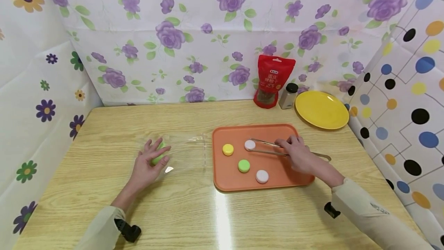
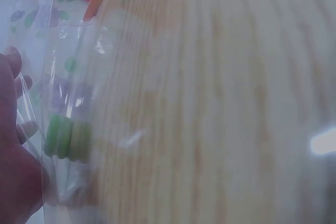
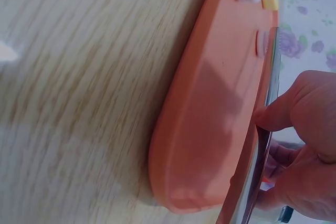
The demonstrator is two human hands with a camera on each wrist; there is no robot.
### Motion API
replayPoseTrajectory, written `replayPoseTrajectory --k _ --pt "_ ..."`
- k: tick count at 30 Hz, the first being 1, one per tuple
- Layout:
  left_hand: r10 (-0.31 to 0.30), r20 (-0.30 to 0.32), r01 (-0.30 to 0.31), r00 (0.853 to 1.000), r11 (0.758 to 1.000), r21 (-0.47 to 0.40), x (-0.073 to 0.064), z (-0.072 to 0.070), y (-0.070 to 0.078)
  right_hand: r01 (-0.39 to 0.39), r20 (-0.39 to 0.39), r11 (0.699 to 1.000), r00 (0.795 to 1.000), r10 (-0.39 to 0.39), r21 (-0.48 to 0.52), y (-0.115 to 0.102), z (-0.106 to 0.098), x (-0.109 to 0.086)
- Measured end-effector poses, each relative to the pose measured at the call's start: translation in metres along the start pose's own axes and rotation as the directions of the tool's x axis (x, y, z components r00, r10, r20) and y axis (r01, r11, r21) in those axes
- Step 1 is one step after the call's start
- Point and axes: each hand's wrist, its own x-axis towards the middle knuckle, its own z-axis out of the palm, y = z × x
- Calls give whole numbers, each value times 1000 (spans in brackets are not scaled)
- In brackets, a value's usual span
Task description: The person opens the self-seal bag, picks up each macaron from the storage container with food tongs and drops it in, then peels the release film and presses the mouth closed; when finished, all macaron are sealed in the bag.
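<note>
Right hand — thumb and fingers clamped on metal tongs, whose tips flank a pale macaron on the orange tray; left hand — fingers apart, touches a clear bag containing a green macaron

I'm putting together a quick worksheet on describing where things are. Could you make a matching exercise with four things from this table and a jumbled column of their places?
Things:
1. metal tongs
2. clear plastic bag
3. red pouch
4. yellow plate

Places, as the head view shows them:
A. to the right of the black-capped jar
B. lying to the left of the orange tray
C. held in the right hand
D. standing just left of the black-capped jar

Right pairs: 1-C, 2-B, 3-D, 4-A
</note>
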Motion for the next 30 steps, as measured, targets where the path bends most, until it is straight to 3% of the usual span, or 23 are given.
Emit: replayPoseTrajectory --k 13,22,30 --pt "9 8 -9 1000 1000 -28 1 0 -1 -14 12 998 1000 15 -65 -1 7 7" --pt "5 -7 -5 1000 1000 -1 0 1 -8 -9 36 986 999 15 -164 -7 11 12" --pt "-33 33 33 999 999 -6 -1 1 -6 -29 37 990 999 34 -137 -9 15 11"
